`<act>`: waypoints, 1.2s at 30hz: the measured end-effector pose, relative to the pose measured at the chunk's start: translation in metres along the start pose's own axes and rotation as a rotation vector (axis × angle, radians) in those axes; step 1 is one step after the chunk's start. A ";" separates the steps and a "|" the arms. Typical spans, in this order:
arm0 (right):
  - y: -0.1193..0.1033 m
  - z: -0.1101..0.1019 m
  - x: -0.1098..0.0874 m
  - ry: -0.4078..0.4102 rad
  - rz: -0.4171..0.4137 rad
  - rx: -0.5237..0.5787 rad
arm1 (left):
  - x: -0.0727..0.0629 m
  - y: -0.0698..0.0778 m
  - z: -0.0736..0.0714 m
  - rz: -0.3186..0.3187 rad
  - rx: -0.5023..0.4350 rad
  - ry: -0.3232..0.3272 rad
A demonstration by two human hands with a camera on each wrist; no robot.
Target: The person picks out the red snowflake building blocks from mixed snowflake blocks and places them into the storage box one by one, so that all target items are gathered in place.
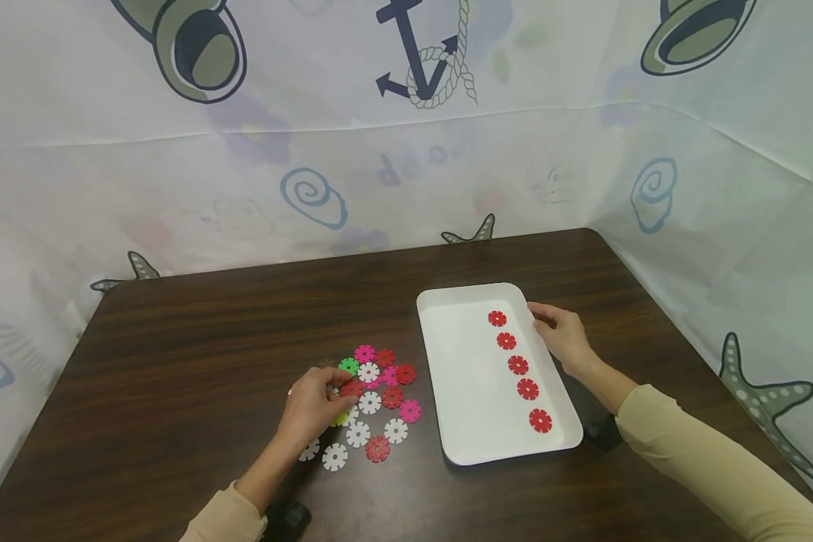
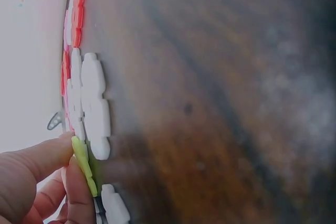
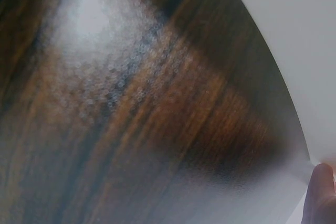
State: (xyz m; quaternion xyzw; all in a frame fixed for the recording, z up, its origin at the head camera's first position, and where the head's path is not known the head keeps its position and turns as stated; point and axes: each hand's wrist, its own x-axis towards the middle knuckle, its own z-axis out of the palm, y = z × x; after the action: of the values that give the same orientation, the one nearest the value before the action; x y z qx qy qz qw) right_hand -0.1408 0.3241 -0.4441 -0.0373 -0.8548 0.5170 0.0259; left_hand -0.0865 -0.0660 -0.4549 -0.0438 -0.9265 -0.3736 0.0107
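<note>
My left hand (image 1: 312,406) is at the near left of a loose pile of notched, flower-shaped plastic discs. Between thumb and fingertip it pinches a yellow-green disc (image 2: 84,166), tilted on edge in the left wrist view. White discs (image 1: 358,434), red discs (image 1: 378,449), pink discs (image 1: 409,411) and a green disc (image 1: 348,366) lie around it, some overlapping. My right hand (image 1: 567,342) grips the right rim of a white tray (image 1: 461,361). Inside the tray, several red discs (image 1: 518,365) form a row along the right side.
Everything lies on a dark wood-grain table (image 1: 210,339). A white printed cloth (image 1: 379,173) hangs behind and on both sides of it. Dark wrist devices sit by each sleeve, the left one (image 1: 287,521) near the front edge of view.
</note>
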 end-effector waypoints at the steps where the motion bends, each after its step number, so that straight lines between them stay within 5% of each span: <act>1: 0.000 0.000 0.000 0.000 -0.001 0.000 | 0.000 0.000 0.000 0.004 0.004 0.001; 18: 0.001 0.000 -0.001 0.001 -0.004 0.000 | 0.001 0.002 0.000 0.032 0.041 0.004; 36: -0.002 -0.001 -0.003 -0.005 0.009 0.010 | -0.002 0.007 0.003 0.110 0.124 0.083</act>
State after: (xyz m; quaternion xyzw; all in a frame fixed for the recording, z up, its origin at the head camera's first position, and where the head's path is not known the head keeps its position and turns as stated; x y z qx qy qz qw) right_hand -0.1382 0.3238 -0.4416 -0.0395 -0.8520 0.5216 0.0215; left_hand -0.0841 -0.0587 -0.4523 -0.0783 -0.9428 -0.3158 0.0725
